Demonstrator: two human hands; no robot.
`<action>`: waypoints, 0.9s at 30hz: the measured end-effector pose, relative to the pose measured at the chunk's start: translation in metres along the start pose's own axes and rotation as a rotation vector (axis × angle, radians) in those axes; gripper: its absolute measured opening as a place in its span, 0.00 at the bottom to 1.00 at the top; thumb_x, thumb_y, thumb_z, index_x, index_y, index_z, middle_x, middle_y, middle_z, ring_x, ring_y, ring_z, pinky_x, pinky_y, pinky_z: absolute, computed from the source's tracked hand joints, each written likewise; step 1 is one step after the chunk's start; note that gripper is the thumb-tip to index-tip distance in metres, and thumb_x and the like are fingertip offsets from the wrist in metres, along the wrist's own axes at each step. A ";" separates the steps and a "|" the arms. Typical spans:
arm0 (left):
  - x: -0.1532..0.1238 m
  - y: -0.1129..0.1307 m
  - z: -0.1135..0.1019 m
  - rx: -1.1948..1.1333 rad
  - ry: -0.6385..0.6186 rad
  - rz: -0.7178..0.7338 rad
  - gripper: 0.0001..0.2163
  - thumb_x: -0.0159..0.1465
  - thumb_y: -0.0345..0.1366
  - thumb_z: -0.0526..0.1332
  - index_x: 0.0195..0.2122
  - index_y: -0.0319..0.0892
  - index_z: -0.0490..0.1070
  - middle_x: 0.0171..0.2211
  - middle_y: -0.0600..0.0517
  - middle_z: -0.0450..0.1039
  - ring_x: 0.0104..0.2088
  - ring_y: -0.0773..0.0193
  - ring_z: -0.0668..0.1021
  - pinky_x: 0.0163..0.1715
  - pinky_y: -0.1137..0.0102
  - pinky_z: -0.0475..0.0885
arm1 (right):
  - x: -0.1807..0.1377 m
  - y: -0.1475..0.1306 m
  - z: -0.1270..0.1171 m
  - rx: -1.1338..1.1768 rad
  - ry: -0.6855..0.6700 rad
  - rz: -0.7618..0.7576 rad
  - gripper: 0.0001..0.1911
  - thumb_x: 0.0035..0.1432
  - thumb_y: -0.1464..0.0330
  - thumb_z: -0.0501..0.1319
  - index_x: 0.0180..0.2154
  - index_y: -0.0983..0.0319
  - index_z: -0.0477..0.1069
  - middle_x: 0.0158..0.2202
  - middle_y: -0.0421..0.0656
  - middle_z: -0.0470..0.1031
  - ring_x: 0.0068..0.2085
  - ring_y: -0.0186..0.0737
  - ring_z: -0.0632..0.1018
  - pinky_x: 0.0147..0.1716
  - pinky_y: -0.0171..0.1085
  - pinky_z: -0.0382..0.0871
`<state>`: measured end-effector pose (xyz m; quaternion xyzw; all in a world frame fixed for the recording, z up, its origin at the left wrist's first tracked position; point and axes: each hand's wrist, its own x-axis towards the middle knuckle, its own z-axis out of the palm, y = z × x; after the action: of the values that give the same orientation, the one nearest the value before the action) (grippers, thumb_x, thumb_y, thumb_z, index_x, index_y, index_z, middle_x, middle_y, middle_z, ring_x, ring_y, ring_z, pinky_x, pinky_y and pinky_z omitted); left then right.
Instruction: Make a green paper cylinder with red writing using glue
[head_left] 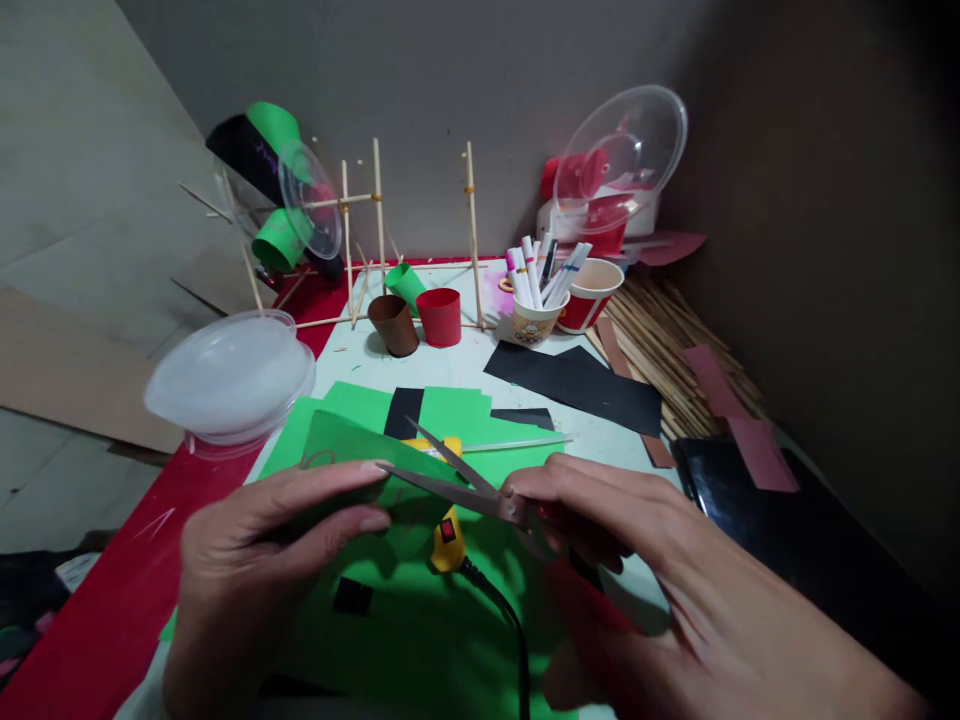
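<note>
My left hand [277,550] pinches a piece of green paper [349,440] between thumb and fingers. In my right hand [645,530] is a pair of scissors [465,492], its blades parted and pointing left. The lower blade tip is at my left fingertips; whether it touches the paper I cannot tell. Beneath both hands lie large green paper sheets [420,640]. On them rests a yellow glue gun [448,545] with a clear glue stick, partly hidden behind the scissors, its black cord running toward me. A small black paper square [352,596] lies near my left hand.
Brown [394,325] and red [439,318] paper cups stand before a wooden stick frame [472,230]. A marker cup [534,322], black paper strips [577,385] and a bundle of sticks [675,340] are at right. Plastic lids [229,370] sit at left.
</note>
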<state>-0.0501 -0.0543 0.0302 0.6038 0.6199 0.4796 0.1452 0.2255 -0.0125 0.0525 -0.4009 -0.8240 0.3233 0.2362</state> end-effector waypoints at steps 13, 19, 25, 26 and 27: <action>-0.001 0.000 0.003 -0.021 0.015 -0.009 0.10 0.54 0.32 0.74 0.35 0.57 0.84 0.32 0.61 0.86 0.32 0.63 0.86 0.35 0.76 0.81 | 0.002 -0.007 -0.004 0.091 -0.084 -0.012 0.09 0.60 0.60 0.67 0.44 0.44 0.76 0.36 0.34 0.81 0.33 0.40 0.78 0.32 0.35 0.76; 0.001 0.002 0.004 -0.011 -0.010 0.030 0.14 0.54 0.32 0.74 0.37 0.62 0.84 0.34 0.64 0.86 0.34 0.64 0.86 0.38 0.77 0.81 | 0.002 -0.005 -0.003 0.072 -0.014 -0.012 0.14 0.58 0.57 0.69 0.47 0.44 0.78 0.43 0.37 0.83 0.40 0.46 0.82 0.34 0.38 0.79; 0.001 0.005 0.005 -0.029 -0.015 0.023 0.14 0.55 0.32 0.74 0.38 0.62 0.83 0.34 0.66 0.86 0.33 0.68 0.85 0.35 0.81 0.79 | -0.005 0.003 0.001 0.030 0.067 -0.073 0.14 0.62 0.57 0.65 0.50 0.44 0.78 0.47 0.40 0.84 0.45 0.50 0.83 0.33 0.38 0.82; 0.001 0.006 0.005 -0.028 -0.015 0.025 0.15 0.55 0.31 0.74 0.38 0.63 0.83 0.34 0.66 0.85 0.33 0.69 0.85 0.36 0.83 0.78 | -0.007 0.004 0.003 0.023 0.102 -0.067 0.15 0.62 0.56 0.66 0.51 0.44 0.78 0.47 0.40 0.84 0.45 0.50 0.83 0.34 0.38 0.83; 0.001 0.007 0.005 -0.028 -0.012 0.031 0.16 0.55 0.30 0.74 0.38 0.64 0.83 0.34 0.68 0.85 0.33 0.71 0.85 0.36 0.84 0.77 | -0.009 0.005 0.004 0.020 0.134 -0.054 0.16 0.61 0.55 0.66 0.52 0.44 0.78 0.47 0.40 0.84 0.45 0.50 0.84 0.35 0.39 0.83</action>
<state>-0.0423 -0.0522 0.0330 0.6140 0.6029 0.4869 0.1498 0.2304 -0.0193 0.0449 -0.3968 -0.8136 0.2976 0.3034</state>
